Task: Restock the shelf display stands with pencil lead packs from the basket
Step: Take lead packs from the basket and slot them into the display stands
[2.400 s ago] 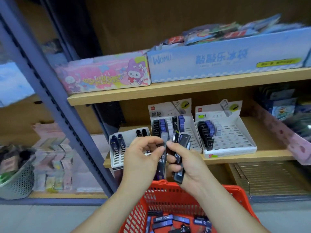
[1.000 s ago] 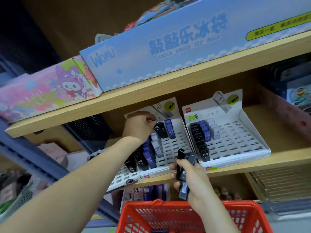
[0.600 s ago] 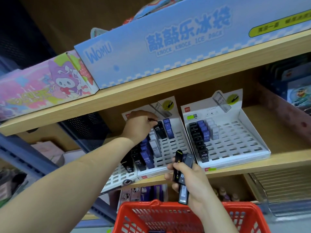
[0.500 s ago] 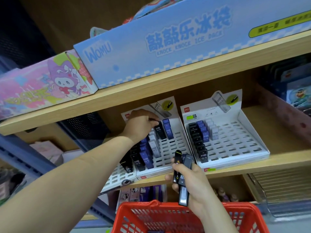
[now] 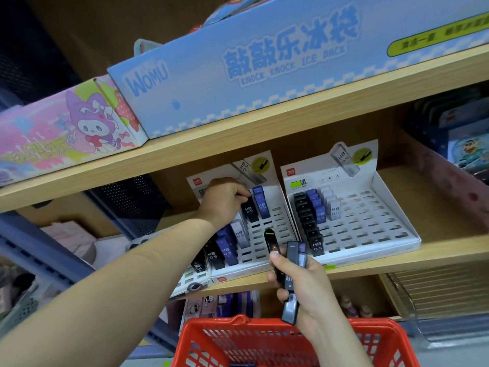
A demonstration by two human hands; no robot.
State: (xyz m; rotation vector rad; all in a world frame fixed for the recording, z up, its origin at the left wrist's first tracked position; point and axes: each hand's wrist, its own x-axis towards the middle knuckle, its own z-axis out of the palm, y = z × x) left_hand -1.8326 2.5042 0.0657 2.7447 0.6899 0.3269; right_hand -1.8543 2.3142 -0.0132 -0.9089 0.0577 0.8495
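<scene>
Left hand [image 5: 225,200] pinched one upright black lead pack [image 5: 248,211] on the middle display stand [image 5: 281,227]; right hand [image 5: 300,283] gripped two or three spare packs [image 5: 296,254], upright.

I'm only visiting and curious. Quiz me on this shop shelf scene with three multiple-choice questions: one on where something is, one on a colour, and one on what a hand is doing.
1. Where is the left hand?
A. hanging at the person's side
B. at the back row of the middle display stand
C. on the floor

2. What colour is the basket?
A. red
B. green
C. yellow

3. The right hand is:
A. empty, with straight fingers
B. gripping several lead packs
C. holding a pen

Answers:
1 B: its fingers pinch the top of a black pack standing in the stand's back row.
2 A: its mesh walls at the bottom of the view are red.
3 B: its fingers curl round a bundle of dark packs.
</scene>
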